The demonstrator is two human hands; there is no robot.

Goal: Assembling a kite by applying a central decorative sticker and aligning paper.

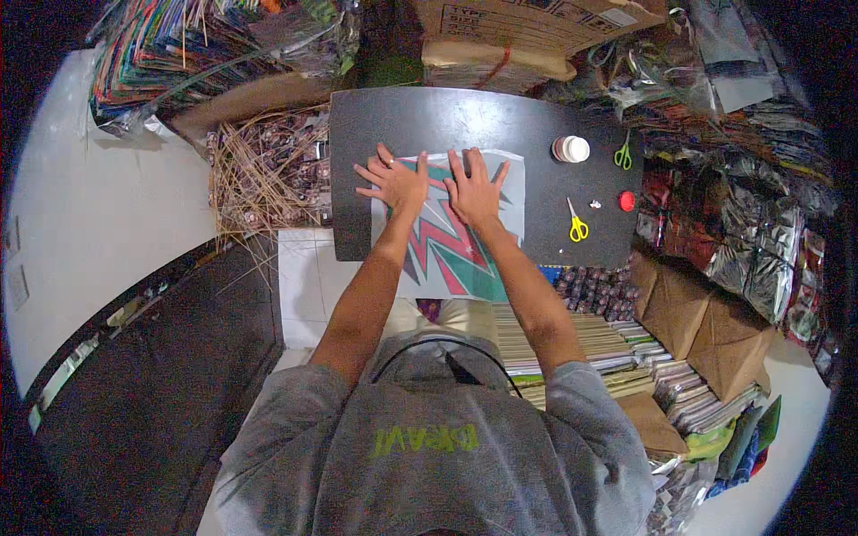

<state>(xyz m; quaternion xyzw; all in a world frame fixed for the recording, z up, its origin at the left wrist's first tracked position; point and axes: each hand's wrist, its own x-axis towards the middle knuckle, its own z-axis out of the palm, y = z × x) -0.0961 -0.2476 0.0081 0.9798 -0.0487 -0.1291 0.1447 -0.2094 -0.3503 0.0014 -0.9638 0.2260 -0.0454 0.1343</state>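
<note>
A thin, translucent sheet [509,214] with a jagged red, green and grey pattern lies on the dark table [429,112], its near end hanging past the edge toward my lap. Flat on its upper left part rests my left hand [399,183], fingers spread, some reaching over the sheet's left edge. My right hand [474,188] presses the upper right part, also with fingers apart. Neither hand grips anything. To the right of the sheet are yellow-handled scissors [577,228] and a white-lidded jar [572,149].
Green-handled scissors [623,155] and a red cap [626,201] lie at the table's right side. Thin sticks [259,170] are heaped to the left. Stacked sheets [572,344] fill the near right, with cardboard [536,27] and bundled colourful sheets [170,62] behind.
</note>
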